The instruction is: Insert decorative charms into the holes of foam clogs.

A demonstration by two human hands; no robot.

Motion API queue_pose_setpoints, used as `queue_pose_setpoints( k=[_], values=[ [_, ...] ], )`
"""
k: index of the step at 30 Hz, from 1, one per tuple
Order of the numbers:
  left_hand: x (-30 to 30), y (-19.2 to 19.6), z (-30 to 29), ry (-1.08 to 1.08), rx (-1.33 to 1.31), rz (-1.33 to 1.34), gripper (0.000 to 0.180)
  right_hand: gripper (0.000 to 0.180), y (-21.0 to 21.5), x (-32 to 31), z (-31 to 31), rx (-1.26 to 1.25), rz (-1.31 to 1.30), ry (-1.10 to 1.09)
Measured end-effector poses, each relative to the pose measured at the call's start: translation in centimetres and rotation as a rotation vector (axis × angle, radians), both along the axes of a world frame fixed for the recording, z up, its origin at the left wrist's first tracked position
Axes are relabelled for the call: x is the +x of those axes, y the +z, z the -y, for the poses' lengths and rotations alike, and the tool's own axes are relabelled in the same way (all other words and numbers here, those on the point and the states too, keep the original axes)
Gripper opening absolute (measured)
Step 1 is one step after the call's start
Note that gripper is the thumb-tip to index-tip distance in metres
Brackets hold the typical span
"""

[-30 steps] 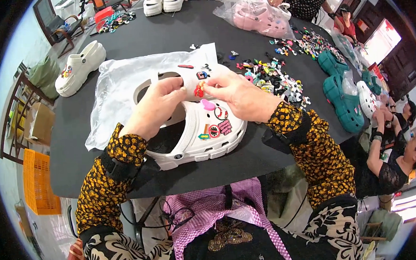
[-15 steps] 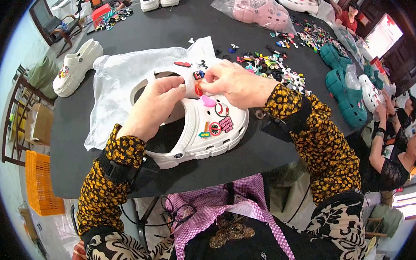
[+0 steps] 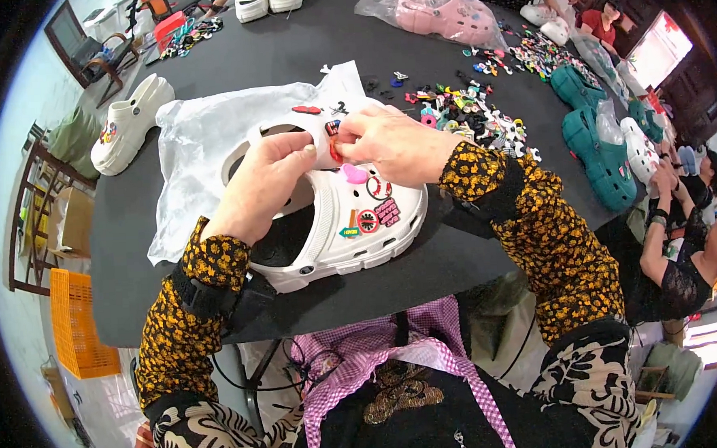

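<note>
Both hands meet over the white clog [image 3: 338,225] that lies on the dark desk [image 3: 285,57] right before me; my left hand [image 3: 263,184] is curled over the rim of the shoe's opening, fingers bent, thumb tip pressed close to the charm; my right hand [image 3: 395,145] is closed in a pinch on a small red charm [image 3: 335,150], held at the clog's upper front, just beside my left thumb; the clog's toe points away to my right, and below my right hand its top carries a pink charm [image 3: 355,174], a ring-shaped one [image 3: 378,188], a round red one [image 3: 367,221] and a pink square one [image 3: 388,212]; under my left hand and beyond it a clear plastic bag [image 3: 200,143] is spread flat, with a red charm [image 3: 306,110] lying on it past my fingertips; beyond my right hand a heap of loose charms [image 3: 466,117] is scattered over the desk; farther right of that hand stand teal clogs [image 3: 602,150]; far beyond it a pink clog in a bag [image 3: 445,12]; well to the left of my left hand another white clog [image 3: 126,122] rests near the desk's edge; at the far right other people sit, one person's hands [image 3: 664,184] raised near the teal clogs; an orange crate [image 3: 80,320] stands on the floor down to my left.
</note>
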State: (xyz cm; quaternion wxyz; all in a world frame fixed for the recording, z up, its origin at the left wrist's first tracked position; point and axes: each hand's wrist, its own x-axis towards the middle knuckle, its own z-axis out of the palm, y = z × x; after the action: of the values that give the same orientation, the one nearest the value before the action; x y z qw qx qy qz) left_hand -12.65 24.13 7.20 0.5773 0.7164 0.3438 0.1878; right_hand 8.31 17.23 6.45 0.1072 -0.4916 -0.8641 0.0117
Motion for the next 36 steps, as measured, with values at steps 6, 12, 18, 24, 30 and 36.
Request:
queue_pose_setpoints(
  k=[6,12,18,24,30,36],
  values=[
    [-0.2,1.7,1.0,-0.057,0.0,0.054,0.048,0.04,0.2,2.3,0.3,-0.02,-0.301,0.01],
    [-0.3,1.6,0.4,-0.077,0.008,0.028,0.047,0.037,0.5,1.4,1.1,-0.05,-0.654,-0.136],
    [-0.3,0.5,-0.4,-0.119,0.052,0.062,0.047,0.026,0.2,0.1,1.6,0.187,-0.526,-0.109],
    [-0.2,1.2,0.4,-0.074,-0.015,0.102,0.046,0.016,0.3,-0.2,2.3,0.135,-0.391,-0.103],
    [-0.2,0.6,0.0,-0.045,-0.025,0.022,0.048,0.011,-0.3,-0.4,1.9,0.131,-0.339,-0.086],
    [-0.2,1.4,0.3,-0.076,-0.027,0.006,0.048,0.019,-0.7,0.6,0.7,0.083,-0.319,0.0]
  ],
)
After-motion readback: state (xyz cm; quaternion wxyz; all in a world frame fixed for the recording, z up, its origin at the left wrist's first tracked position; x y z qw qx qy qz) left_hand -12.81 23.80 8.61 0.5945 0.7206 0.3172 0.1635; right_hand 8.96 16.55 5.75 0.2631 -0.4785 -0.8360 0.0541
